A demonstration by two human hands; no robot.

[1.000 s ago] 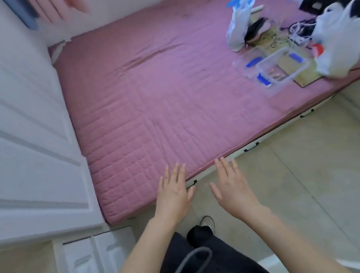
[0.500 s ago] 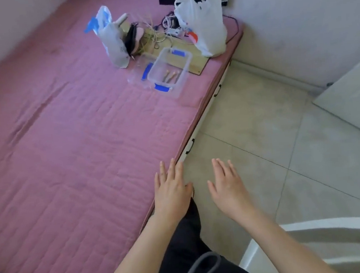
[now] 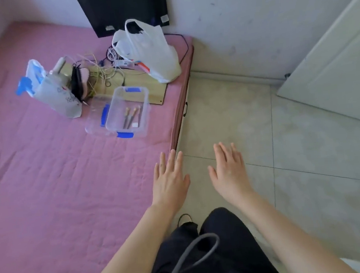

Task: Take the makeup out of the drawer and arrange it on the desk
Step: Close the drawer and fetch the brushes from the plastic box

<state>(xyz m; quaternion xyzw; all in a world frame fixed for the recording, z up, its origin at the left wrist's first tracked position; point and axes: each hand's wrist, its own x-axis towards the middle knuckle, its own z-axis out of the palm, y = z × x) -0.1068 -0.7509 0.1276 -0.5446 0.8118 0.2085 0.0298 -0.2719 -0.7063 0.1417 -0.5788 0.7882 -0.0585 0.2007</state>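
My left hand and my right hand are held out flat in front of me, palms down, fingers straight, holding nothing. The left hovers over the edge of a pink mattress, the right over the tiled floor. A clear plastic box with blue clips lies on the mattress, with two or three thin brush-like sticks inside. No drawer or desk is in view.
Beside the box lie a white plastic bag, a grey and blue pouch, tangled cables and a wooden board. A dark panel leans on the wall. A white door stands at right.
My view has swung right, away from the white cabinet, along the mattress toward the wall and door. Both hands stay flat and empty in front of me.
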